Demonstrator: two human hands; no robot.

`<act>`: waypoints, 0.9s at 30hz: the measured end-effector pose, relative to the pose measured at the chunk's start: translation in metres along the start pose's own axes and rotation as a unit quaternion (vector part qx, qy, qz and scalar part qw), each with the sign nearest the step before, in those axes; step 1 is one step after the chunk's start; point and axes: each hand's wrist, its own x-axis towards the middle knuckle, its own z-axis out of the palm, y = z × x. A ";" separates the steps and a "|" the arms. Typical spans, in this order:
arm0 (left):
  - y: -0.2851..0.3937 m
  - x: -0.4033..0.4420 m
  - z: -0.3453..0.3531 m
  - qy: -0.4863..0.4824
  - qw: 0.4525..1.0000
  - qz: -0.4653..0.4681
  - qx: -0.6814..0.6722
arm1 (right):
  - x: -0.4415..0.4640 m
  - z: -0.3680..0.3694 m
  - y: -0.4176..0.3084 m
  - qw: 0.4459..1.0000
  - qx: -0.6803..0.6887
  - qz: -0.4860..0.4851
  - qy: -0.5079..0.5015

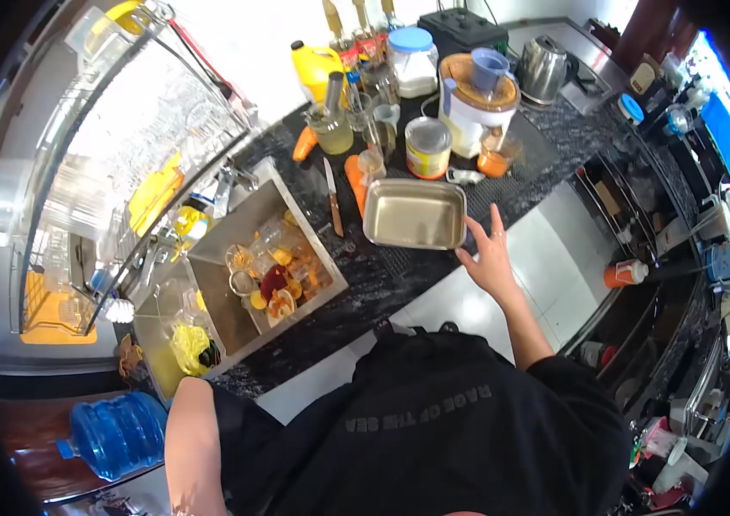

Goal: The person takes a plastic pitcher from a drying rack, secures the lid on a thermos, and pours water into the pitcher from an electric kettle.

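My right hand (pixel 491 255) is beside the right edge of a rectangular metal tray (pixel 415 215), its fingers apart and nothing in them. The tray stands near the counter's front edge, and no contents show in it. Left of it lie a carrot (pixel 355 184) and a knife (pixel 334 199) with a brown handle. Behind the tray stand a tin can (pixel 428 148) and a white juicer (pixel 478 103) with an orange-stained top. An orange-filled cup (pixel 499 156) sits by the juicer. My left forearm (pixel 193 447) hangs at the lower left; its hand is out of sight.
A double sink (pixel 317 249) at the left holds glasses, peels and scraps, with a yellow bag (pixel 192 348) in its nearer basin. Farther back are a glass jug (pixel 330 133), a yellow bottle (pixel 317 69), a lidded jar (pixel 414 64) and a kettle (pixel 543 73). A blue water bottle (pixel 120 434) lies lower left.
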 end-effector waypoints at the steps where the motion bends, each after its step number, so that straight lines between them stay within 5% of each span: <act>1: -0.003 0.000 0.000 0.014 1.000 0.000 0.000 | 0.002 -0.002 0.003 1.000 -0.002 0.001 0.007; 3: -0.009 -0.001 -0.003 0.056 0.998 -0.010 0.016 | 0.011 -0.016 0.003 1.000 0.000 -0.006 -0.018; 4: -0.011 -0.001 -0.006 0.086 0.996 -0.015 0.027 | 0.021 -0.032 -0.002 0.980 0.172 0.021 -0.097; 6: -0.017 -0.007 -0.014 0.157 0.987 -0.009 0.039 | 0.046 -0.084 -0.056 0.837 0.491 0.095 -0.221; 8: -0.022 -0.012 -0.020 0.230 0.972 0.011 0.039 | 0.056 -0.112 -0.100 0.684 0.702 -0.018 -0.198; 11: -0.027 -0.031 -0.032 0.297 0.953 0.038 0.049 | 0.104 -0.121 -0.110 0.668 0.661 -0.181 -0.290; 13: -0.028 -0.059 -0.042 0.289 0.943 -0.061 0.153 | 0.142 -0.111 -0.129 0.939 0.255 -0.073 -0.222; 14: -0.030 -0.076 -0.049 0.292 0.942 -0.056 0.155 | 0.159 -0.098 -0.133 0.966 0.057 -0.202 -0.149; 16: -0.027 -0.107 -0.063 0.122 0.951 -0.212 0.188 | 0.183 -0.103 -0.201 0.879 0.380 -0.165 -0.237; 17: -0.018 -0.116 -0.075 -0.005 0.936 -0.293 0.195 | 0.202 -0.105 -0.224 0.758 0.506 -0.249 -0.328; 18: -0.006 -0.121 -0.087 -0.137 0.899 -0.368 0.195 | 0.217 -0.111 -0.255 0.696 0.537 -0.321 -0.352; 20: 0.005 -0.128 -0.090 -0.191 0.869 -0.426 0.166 | 0.245 -0.127 -0.329 0.714 0.408 -0.524 -0.222; 22: 0.013 -0.135 -0.092 -0.270 0.811 -0.494 0.158 | 0.279 -0.123 -0.395 0.767 0.291 -0.570 -0.046; 27: 0.006 -0.143 -0.108 -0.434 0.740 -0.480 0.183 | 0.376 -0.076 -0.487 0.911 0.136 -0.381 0.074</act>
